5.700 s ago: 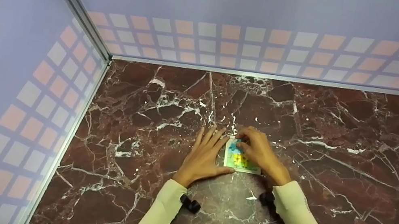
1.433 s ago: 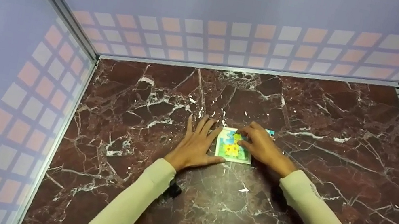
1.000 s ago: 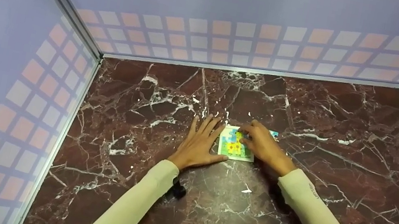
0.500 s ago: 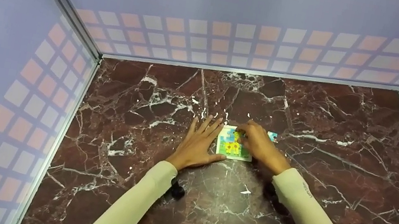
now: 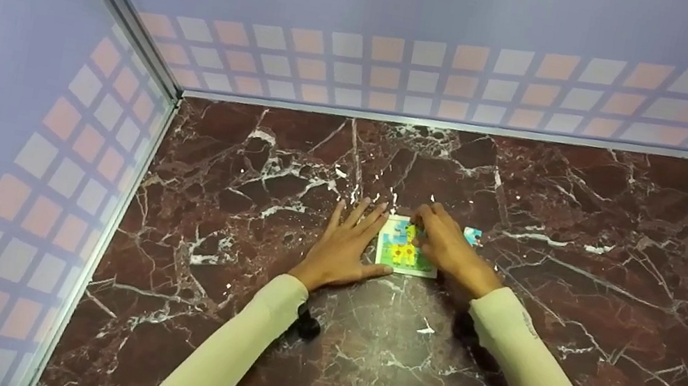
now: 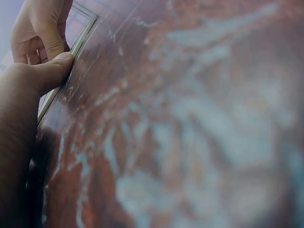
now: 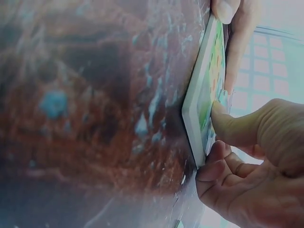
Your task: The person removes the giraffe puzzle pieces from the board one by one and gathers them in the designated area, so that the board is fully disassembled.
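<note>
A small square jigsaw puzzle with a pale frame lies flat, showing a yellow giraffe on green and blue. My left hand rests beside it with fingers spread, index fingertip at the upper left corner and thumb along the near edge. My right hand bends over the upper right part. In the right wrist view its thumb and curled fingertips pinch a puzzle piece low at the board's corner, mostly hidden by the fingers. Just right of the board lies a loose blue-and-white puzzle piece, partly behind the right hand.
The puzzle lies on a dark red marbled table with white veins. Lilac panels with pink and white squares, such as the back wall, enclose the far side and both flanks. Black wrist cameras sit at the cuffs.
The right hand has gone from the puzzle's upper left to its upper right. A yellow giraffe head now shows there, and a loose piece lies right of the board. The left hand stays beside it.
</note>
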Action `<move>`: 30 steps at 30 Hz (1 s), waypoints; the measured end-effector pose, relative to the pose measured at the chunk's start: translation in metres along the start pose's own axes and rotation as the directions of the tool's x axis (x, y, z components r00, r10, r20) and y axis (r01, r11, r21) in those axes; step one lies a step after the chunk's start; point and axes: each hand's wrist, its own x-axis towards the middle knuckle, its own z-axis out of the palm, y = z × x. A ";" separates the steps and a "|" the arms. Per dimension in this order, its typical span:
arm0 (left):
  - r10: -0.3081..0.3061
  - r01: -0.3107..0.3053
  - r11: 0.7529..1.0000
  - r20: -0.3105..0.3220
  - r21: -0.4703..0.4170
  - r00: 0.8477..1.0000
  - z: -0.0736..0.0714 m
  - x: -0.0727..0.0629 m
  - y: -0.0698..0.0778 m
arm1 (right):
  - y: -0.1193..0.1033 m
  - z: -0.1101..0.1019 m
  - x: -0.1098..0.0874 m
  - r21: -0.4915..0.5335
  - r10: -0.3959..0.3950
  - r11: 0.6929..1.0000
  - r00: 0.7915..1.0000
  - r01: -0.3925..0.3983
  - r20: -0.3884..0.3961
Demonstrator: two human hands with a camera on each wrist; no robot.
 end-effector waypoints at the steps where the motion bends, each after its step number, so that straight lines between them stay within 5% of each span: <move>1: 0.003 -0.003 1.000 -0.001 0.002 1.000 0.000 0.000 0.000 | 0.002 0.001 -0.001 -0.002 -0.003 1.000 1.000 0.003 -0.005; 6: 0.001 -0.001 1.000 -0.006 0.013 1.000 0.001 0.001 0.000 | -0.008 -0.005 -0.004 0.034 -0.001 0.999 0.999 0.002 -0.043; 15: -0.010 0.009 1.000 -0.023 -0.025 1.000 0.000 0.000 0.000 | -0.071 -0.037 -0.010 0.172 0.058 0.985 0.985 -0.030 -0.159; 30: 0.000 -0.001 1.000 -0.029 -0.024 1.000 0.000 0.001 -0.002 | -0.065 -0.068 -0.027 0.315 0.217 0.940 0.942 -0.132 -0.255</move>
